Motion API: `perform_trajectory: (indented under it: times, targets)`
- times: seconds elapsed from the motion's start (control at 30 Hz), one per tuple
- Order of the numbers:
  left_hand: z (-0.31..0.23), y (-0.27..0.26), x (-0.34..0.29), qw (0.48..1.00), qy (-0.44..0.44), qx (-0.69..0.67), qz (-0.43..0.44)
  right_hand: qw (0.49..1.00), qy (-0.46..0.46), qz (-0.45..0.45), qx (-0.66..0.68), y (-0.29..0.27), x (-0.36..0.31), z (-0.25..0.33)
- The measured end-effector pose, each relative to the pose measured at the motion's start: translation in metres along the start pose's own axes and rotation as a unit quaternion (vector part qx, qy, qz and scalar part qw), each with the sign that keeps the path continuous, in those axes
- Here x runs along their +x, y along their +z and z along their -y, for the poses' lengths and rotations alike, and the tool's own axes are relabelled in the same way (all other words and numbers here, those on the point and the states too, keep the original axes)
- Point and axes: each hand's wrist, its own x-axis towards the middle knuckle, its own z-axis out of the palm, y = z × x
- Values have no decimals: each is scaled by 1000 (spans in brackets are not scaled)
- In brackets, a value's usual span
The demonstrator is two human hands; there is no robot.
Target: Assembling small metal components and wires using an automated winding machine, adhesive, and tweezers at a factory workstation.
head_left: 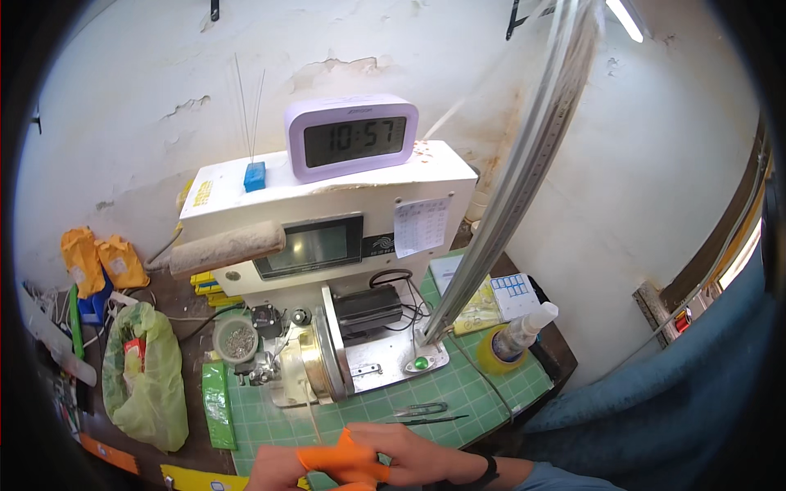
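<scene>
My left hand point(274, 469) and my right hand point(413, 455) meet at the lower edge, in front of the machine. Orange finger covers point(348, 455) wrap several fingertips, which are pressed together. Whatever they pinch, if anything, is hidden. A thin pale strand point(313, 416) runs from near the machine's brass-coloured wheel point(301, 364) down toward my fingers. Just beyond my right hand, tweezers point(422, 409) and a slim dark tool point(434, 421) lie on the green gridded cutting mat point(368, 413). A black band circles my right wrist.
The white machine point(327, 209) carries a screen point(315, 245) and a lilac digital clock point(354, 139). A metal post point(508, 180) rises at right beside a yellow pot holding a bottle point(503, 348). To the left are a cup of small metal bits point(237, 340), a green packet point(217, 405) and a plastic bag point(147, 393).
</scene>
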Motion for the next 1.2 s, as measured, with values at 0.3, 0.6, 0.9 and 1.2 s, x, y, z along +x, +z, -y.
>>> perform_trajectory:
  times: [0.3, 0.6, 0.9, 1.2]
  targets:
    - [31, 0, -2, 964, 8, 266, -12, 921, -252, 49, -293, -15, 33, 70]
    - [32, -61, -73, 910, -124, 391, 62, 904, 91, 201, -367, -59, 30, 74]
    - [29, -85, 1, 884, -35, 429, -180, 955, 127, -112, -244, -71, 86, -58]
    - [87, -69, 49, 860, 87, 488, -120, 974, -1, -193, -122, -49, 102, -69]
